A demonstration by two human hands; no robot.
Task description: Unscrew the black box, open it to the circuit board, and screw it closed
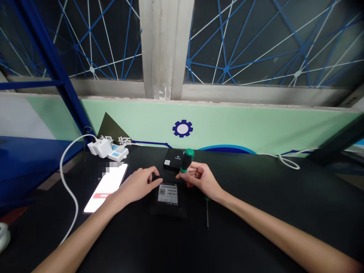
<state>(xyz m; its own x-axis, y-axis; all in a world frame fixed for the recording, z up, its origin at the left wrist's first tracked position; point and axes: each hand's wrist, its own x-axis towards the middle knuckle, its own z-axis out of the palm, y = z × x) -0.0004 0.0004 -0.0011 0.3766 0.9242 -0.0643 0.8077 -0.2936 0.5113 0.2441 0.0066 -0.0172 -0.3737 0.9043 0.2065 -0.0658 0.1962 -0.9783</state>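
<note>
A flat black box-shaped device [182, 208] with a white printed label [167, 194] lies on the black table. Curled at its far left corner is my left hand [142, 184], thumb and forefinger on the corner. My right hand [200, 178] grips a screwdriver [187, 161] by its green and black handle, held upright over the device's far right corner; its tip is hidden behind my fingers. Partly under my right wrist lies a second screwdriver [207, 214], its thin metal shaft pointing toward me. Just beyond the device sits a black box [172, 158] with a small white label.
Left of my left hand lies a phone [106, 187] with a lit screen. Behind it, a white power strip [118, 152] holds a plug, and a white cable [66, 182] loops down the left side. Another white cable [288, 163] runs along the wall at right.
</note>
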